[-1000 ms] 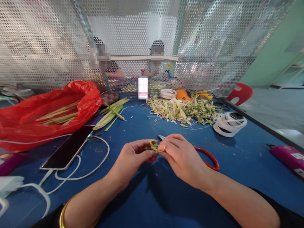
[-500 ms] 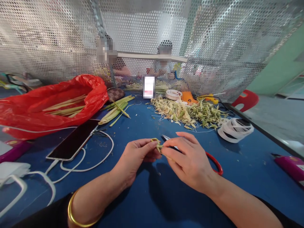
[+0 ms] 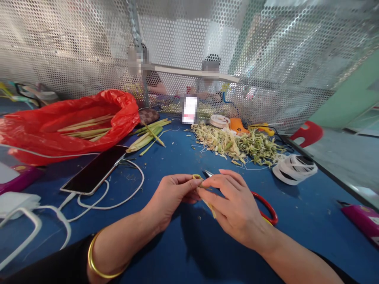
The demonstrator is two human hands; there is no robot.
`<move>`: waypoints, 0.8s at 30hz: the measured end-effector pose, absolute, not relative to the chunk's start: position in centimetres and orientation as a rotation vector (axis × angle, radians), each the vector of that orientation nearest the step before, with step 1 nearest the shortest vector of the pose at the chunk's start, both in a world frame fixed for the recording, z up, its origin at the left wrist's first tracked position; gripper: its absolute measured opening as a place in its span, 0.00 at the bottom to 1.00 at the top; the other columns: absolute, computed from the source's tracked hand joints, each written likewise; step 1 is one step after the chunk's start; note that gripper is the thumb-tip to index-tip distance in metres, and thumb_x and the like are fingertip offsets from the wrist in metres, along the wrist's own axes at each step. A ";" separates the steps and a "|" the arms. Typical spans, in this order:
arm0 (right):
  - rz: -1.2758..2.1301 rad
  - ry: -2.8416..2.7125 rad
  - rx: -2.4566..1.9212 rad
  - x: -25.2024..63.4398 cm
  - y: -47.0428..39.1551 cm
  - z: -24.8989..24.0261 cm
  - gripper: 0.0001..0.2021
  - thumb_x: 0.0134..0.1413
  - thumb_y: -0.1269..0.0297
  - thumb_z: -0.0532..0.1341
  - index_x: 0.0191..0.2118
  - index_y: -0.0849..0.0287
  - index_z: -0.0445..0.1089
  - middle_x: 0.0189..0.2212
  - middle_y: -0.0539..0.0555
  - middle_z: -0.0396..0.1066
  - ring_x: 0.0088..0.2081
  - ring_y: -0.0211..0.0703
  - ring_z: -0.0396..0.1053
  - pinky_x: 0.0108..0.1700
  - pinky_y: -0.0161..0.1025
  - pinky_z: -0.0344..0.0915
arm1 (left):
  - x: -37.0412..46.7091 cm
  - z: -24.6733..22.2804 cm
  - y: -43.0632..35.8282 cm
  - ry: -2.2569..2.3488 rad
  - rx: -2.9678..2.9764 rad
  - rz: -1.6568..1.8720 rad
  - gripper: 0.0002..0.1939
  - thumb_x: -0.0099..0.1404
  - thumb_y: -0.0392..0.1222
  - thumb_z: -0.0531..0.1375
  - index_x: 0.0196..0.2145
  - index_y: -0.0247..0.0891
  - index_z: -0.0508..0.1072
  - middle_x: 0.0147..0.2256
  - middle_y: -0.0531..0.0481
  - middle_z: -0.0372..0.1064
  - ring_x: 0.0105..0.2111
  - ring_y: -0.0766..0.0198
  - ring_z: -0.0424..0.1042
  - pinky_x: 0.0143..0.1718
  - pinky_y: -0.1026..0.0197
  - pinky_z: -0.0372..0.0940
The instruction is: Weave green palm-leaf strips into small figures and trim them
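A yellowish-green plant strip point(image 3: 211, 209), bent into a small loop at its top, is pinched between the fingertips of both hands above the blue table. My left hand point(image 3: 173, 195) has thumb and index finger closed on the looped part. My right hand point(image 3: 233, 207) grips the strip just beside them, and a pale tail hangs below its fingers. Scissors point(image 3: 271, 209) with a red handle lie under and behind my right hand; one blade tip shows past the fingers, while the rest is covered.
A red plastic bag point(image 3: 38, 128) of long stalks stands at left, near a phone point(image 3: 96, 169) with a white cable point(image 3: 118, 205). Loose green stalks point(image 3: 148, 138) lie farther back. A pile of plant scraps point(image 3: 219, 140) and a white tape roll point(image 3: 293, 169) sit at right. Perforated metal point(image 3: 177, 35) screens the back.
My right fingertips have come closer to my left ones. More of the strip's tail now shows beneath my right hand, and the whole view has shifted slightly.
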State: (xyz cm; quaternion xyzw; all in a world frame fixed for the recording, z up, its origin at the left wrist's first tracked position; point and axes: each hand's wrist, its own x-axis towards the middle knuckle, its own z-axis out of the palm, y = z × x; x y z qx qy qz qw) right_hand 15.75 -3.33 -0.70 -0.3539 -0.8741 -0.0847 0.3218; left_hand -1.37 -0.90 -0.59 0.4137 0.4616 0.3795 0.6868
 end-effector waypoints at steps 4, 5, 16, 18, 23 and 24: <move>-0.018 -2.212 -0.900 15.8 -3.1 -0.9 0.11 0.57 0.74 0.56 0.42 0.57 0.72 0.37 0.55 0.73 0.39 0.41 0.69 0.50 0.48 0.62 | -1.3 -0.9 -0.8 1.019 0.920 0.892 0.11 0.53 0.42 0.66 0.32 0.33 0.78 0.23 0.51 0.72 0.23 0.70 0.68 0.27 0.69 0.64; 0.044 -2.168 -0.896 15.7 -3.1 -1.0 0.10 0.57 0.74 0.56 0.41 0.57 0.72 0.36 0.55 0.73 0.39 0.41 0.70 0.49 0.47 0.63 | -1.2 -0.9 -0.8 1.019 0.924 0.900 0.11 0.53 0.42 0.66 0.33 0.33 0.78 0.23 0.51 0.72 0.23 0.70 0.68 0.27 0.68 0.64; 0.610 -1.662 -1.179 15.0 -3.1 -1.1 0.04 0.53 0.72 0.60 0.30 0.57 0.70 0.32 0.51 0.71 0.36 0.40 0.69 0.41 0.36 0.64 | -1.2 -0.6 -0.8 1.095 1.059 0.890 0.10 0.54 0.42 0.66 0.33 0.35 0.79 0.24 0.49 0.75 0.25 0.69 0.70 0.30 0.68 0.63; 0.647 -1.654 -1.210 15.1 -2.9 -1.1 0.04 0.53 0.72 0.59 0.29 0.57 0.68 0.36 0.52 0.71 0.40 0.41 0.69 0.44 0.38 0.63 | -1.2 -0.5 -0.9 1.089 1.097 0.880 0.09 0.55 0.42 0.65 0.33 0.35 0.79 0.25 0.49 0.75 0.25 0.68 0.70 0.31 0.67 0.63; 0.748 -1.728 -1.352 15.2 -2.7 -1.3 0.04 0.55 0.71 0.56 0.30 0.57 0.64 0.29 0.50 0.70 0.35 0.42 0.67 0.38 0.38 0.61 | -1.2 -0.5 -1.1 1.094 1.209 0.845 0.10 0.57 0.44 0.63 0.34 0.36 0.79 0.26 0.49 0.74 0.27 0.66 0.70 0.33 0.65 0.64; 0.730 -1.737 -1.362 15.2 -2.7 -1.4 0.04 0.55 0.70 0.56 0.30 0.57 0.64 0.28 0.49 0.69 0.33 0.41 0.66 0.37 0.38 0.60 | -1.2 -0.5 -1.1 1.088 1.229 0.840 0.10 0.56 0.44 0.64 0.34 0.37 0.79 0.26 0.49 0.75 0.27 0.66 0.70 0.33 0.65 0.64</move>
